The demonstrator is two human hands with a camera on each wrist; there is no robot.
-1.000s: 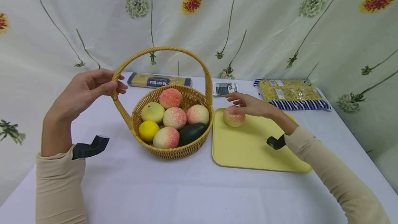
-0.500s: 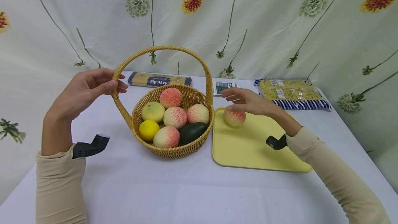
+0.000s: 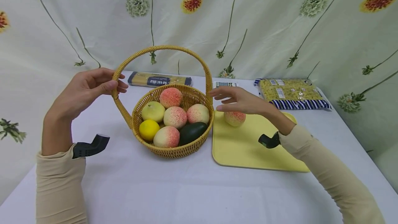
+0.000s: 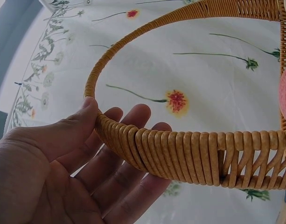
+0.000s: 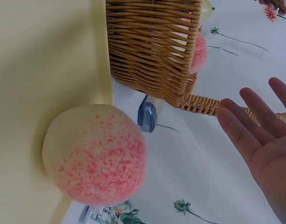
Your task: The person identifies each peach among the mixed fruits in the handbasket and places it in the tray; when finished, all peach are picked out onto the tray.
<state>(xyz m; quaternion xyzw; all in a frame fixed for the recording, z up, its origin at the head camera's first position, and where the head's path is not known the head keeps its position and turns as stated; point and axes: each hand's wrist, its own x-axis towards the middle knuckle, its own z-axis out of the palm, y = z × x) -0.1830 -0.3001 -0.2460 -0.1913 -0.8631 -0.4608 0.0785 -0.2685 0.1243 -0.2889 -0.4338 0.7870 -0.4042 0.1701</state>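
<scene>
A wicker basket (image 3: 174,153) with a tall arched handle stands on the table. It holds several pink-speckled peaches (image 3: 175,117), a lemon (image 3: 148,130), a round yellow-green fruit (image 3: 153,111) and a dark green, smooth oval fruit or vegetable (image 3: 193,133). With thumb and fingers on either side, my left hand (image 3: 82,91) grips the handle's left side (image 4: 166,151). My right hand (image 3: 240,100), fingers extended, is by the handle's right side; whether the fingertips touch it I cannot tell. Below that hand, one peach (image 5: 96,156) lies on a yellow tray (image 3: 248,151).
Behind the basket lies a long pasta packet (image 3: 158,80). A small white packet with a printed label (image 3: 225,84) is partly hidden by the right hand. At the back right is a big bag of short pasta (image 3: 290,92). Flower-printed cloth (image 3: 267,27) hangs behind the table.
My right hand has lifted off the peach on the tray and moved left to the basket handle's right side. The left hand keeps its grip, and the basket stays in place.
</scene>
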